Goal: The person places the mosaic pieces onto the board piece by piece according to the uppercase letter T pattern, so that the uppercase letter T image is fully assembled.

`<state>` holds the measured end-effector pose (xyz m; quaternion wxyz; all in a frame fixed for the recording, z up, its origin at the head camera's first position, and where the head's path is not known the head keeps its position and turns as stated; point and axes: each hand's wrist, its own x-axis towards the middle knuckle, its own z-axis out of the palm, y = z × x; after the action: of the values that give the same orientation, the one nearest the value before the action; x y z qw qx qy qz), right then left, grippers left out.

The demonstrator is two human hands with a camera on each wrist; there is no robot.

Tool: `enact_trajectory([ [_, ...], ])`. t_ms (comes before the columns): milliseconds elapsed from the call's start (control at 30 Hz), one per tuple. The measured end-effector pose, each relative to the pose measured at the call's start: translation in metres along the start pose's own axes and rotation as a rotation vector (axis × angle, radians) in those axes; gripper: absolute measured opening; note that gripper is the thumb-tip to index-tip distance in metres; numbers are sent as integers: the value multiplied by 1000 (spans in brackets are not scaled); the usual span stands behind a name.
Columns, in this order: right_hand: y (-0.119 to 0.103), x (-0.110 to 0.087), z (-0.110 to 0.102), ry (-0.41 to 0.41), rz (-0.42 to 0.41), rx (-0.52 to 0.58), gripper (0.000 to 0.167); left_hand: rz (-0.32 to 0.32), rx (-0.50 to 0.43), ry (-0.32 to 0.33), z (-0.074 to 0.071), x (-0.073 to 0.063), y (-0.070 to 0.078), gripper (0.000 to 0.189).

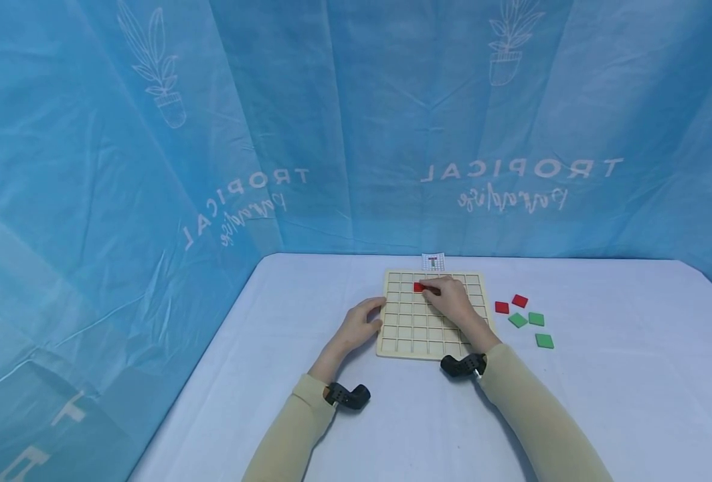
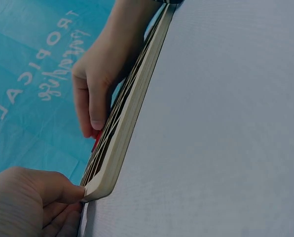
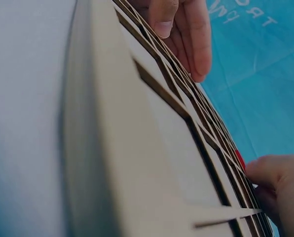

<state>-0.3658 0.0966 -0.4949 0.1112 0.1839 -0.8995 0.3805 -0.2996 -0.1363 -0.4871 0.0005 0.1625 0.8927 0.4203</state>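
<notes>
A square wooden grid board [image 1: 405,323] lies on the table. Against its left edge rests my left hand [image 1: 358,326], with fingertips and thumb touching the rim some way apart. My right hand [image 1: 450,299] reaches over the board to a red square tile [image 1: 417,287] in the upper rows. Its thumb and fingertips pinch at red there, and the left wrist view shows the red tile [image 2: 95,141] right at the fingertips. How much of the tile the fingers cover is hidden.
Right of the board lie loose red tiles [image 1: 502,307] and several green tiles [image 1: 536,318]. A small printed pattern card [image 1: 433,262] sits behind the board's far edge. Blue printed curtains [image 1: 380,134] hang behind and left of the white-covered table [image 1: 633,375].
</notes>
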Motion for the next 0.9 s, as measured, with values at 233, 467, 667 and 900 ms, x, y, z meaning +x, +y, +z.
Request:
enact_trajectory([
  [233, 5, 2, -3, 79, 169, 391, 34, -5, 10, -4, 0, -2, 1, 49],
  [467, -6, 1, -41, 76, 190, 524, 46, -1, 2, -2, 1, 0, 1, 49],
  [667, 27, -8, -86, 131, 155, 495, 48, 9, 12, -4, 0, 2, 1, 49],
  [900, 98, -32, -121, 248, 267, 298, 59, -5, 14, -1, 0, 0, -1, 49],
])
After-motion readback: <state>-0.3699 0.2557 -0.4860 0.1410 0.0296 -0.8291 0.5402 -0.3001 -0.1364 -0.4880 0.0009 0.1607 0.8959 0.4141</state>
